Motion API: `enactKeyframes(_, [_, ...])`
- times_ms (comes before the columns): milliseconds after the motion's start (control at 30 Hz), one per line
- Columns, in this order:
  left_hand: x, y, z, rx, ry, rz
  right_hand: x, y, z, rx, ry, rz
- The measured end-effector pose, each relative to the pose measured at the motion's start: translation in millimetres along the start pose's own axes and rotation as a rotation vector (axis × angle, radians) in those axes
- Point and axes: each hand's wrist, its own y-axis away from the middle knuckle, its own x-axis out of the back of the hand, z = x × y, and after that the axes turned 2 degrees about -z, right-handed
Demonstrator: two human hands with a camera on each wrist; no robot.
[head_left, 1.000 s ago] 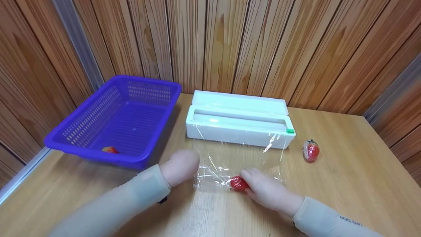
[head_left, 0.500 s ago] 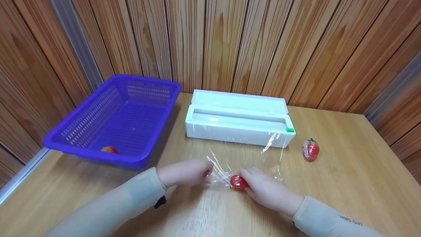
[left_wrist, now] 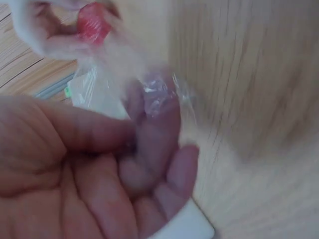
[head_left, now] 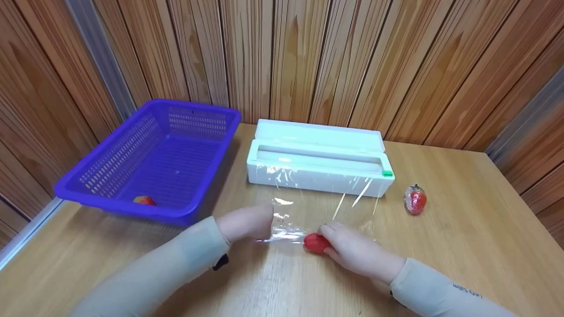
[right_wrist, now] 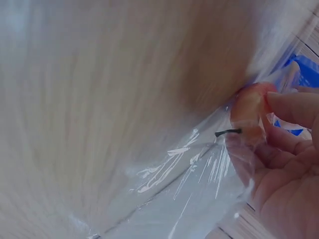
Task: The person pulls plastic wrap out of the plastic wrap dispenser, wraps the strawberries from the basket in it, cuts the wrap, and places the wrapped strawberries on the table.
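My right hand [head_left: 359,251] grips a small red apple [head_left: 314,243] low over the table; its dark stem shows in the right wrist view. Clear plastic wrap [head_left: 286,233] stretches from the white wrap box [head_left: 317,176] toward me, and part of it lies around the apple [right_wrist: 249,112]. Left of the apple, my left hand [head_left: 247,221] pinches the wrap's near edge. In the left wrist view, the thumb meets the index finger and film [left_wrist: 159,97] covers the fingertips. The box's lid stands open behind its roll slot.
On the left stands a purple basket [head_left: 207,176] with one red-yellow fruit [head_left: 144,200] inside. A film-wrapped strawberry [head_left: 415,199] lies right of the box. Wood-panelled walls [head_left: 291,61] close off the table's back and sides.
My left hand came in to the wrap's near edge, then drew slightly left, and the bunched film now looks tauter and flatter. The right hand with the apple shifted slightly left.
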Motion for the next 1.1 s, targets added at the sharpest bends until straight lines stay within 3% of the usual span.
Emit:
enactKeyframes(33, [-1.0,-0.4,0.0,-0.005,0.0,0.01,0.8,-0.6,0.4,-0.006,-0.019,-0.009])
enactKeyframes(100, [0.3,-4.1,1.9,0.004,-0.169,0.055,2.2,-1.5,1.9,-0.024,-0.052,-0.026])
enactKeyframes(167, [1.5,-8.2,3.0,0.084,-0.269,0.063,3.3,-2.3,3.1,-0.038,-0.074,-0.043])
enactKeyframes(233, [3.1,-12.2,2.4,0.149,-0.31,0.035,3.6,-3.2,4.3,-0.047,-0.085,-0.056])
enactKeyframes(300, [3.5,-14.9,-0.3,0.178,-0.344,0.061,3.6,-3.9,5.6,-0.051,-0.092,-0.061])
enactKeyframes(367, [3.1,-15.7,-2.9,0.147,-0.373,0.147,3.0,-4.7,6.8,-0.043,-0.08,-0.052])
enactKeyframes(500, [1.7,-19.9,2.0,0.023,-0.424,0.391,1.5,-5.8,9.7,-0.026,-0.049,-0.021])
enactKeyframes(600, [0.9,-25.7,18.0,-0.061,-0.342,0.447,-1.2,-6.8,11.8,-0.024,-0.043,-0.011])
enactKeyframes(700, [-1.6,-30.8,35.5,-0.127,-0.257,0.386,-5.6,-8.6,14.6,0.018,-0.021,0.039])
enactKeyframes(867, [-7.9,-39.2,51.5,-0.162,-0.254,0.299,-7.9,-13.5,19.2,0.089,0.02,0.108])
enactKeyframes(967, [-9.7,-45.0,53.9,-0.146,-0.252,0.279,-1.5,-16.6,21.8,0.061,-0.029,0.056])
enactKeyframes(1100, [-11.5,-52.3,53.4,-0.099,-0.213,0.237,7.8,-20.6,25.4,-0.042,-0.187,-0.023])
